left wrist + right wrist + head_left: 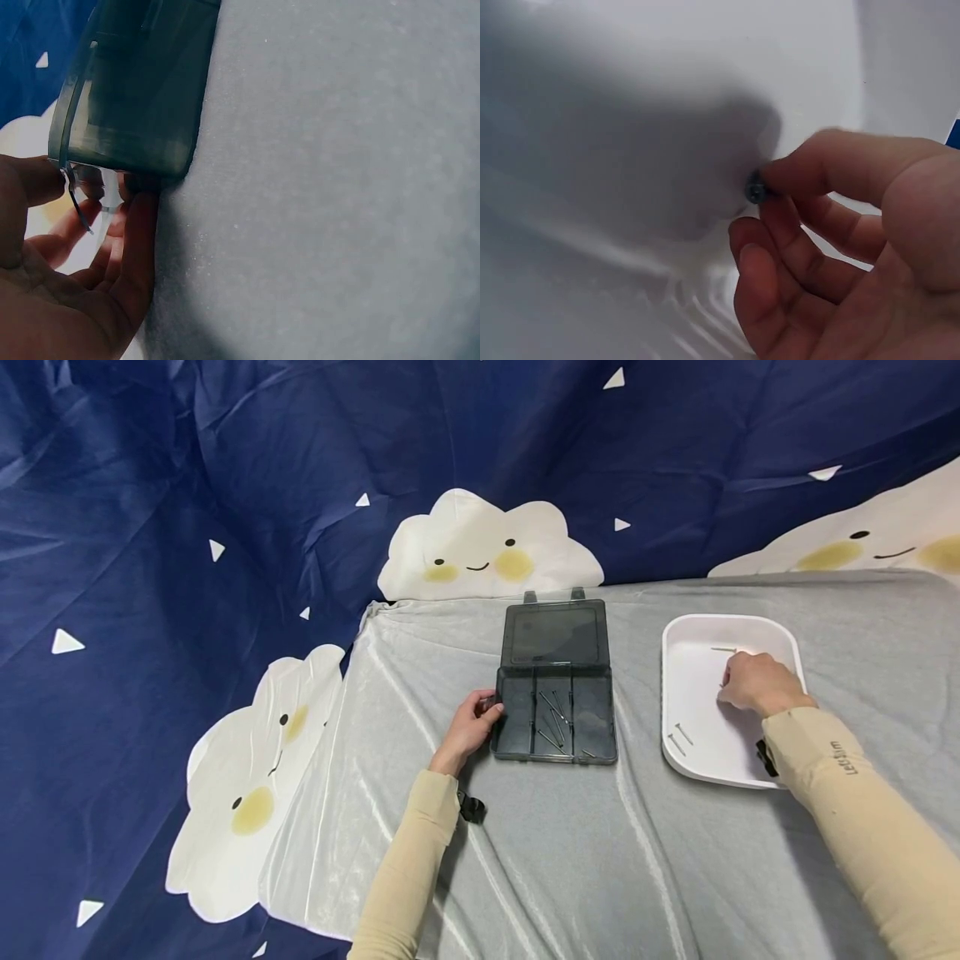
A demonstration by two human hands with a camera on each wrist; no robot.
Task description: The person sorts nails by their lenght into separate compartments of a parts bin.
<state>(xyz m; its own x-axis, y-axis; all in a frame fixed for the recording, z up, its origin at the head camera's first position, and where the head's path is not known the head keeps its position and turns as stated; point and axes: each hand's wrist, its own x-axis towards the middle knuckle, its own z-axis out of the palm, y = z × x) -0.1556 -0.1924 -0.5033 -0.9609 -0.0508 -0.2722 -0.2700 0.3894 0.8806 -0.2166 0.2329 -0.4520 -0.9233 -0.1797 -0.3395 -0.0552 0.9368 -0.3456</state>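
Note:
A dark translucent compartment box (pixel 513 722) lies with its lid (pixel 557 633) folded back. My left hand (pixel 469 727) grips its left side; in the left wrist view the thumb is at the rim and the fingers curl below it. Several long screws (pixel 551 739) lie in the middle compartment, and a shorter screw (pixel 588 752) is in the right one. Inside the white tray (pixel 693 693), my right hand (pixel 761 683) pinches a screw (pixel 755 191) between thumb and fingers, its cross-slotted head showing. Two screws (pixel 681 735) lie at the tray's lower left, another (pixel 723 649) near its far end.
Grey cloth (pixel 540 852) with folds covers the table under the box and tray. Behind it hangs a dark blue curtain (pixel 300 435) with white clouds and triangles. Gaps of cloth separate the box from the tray.

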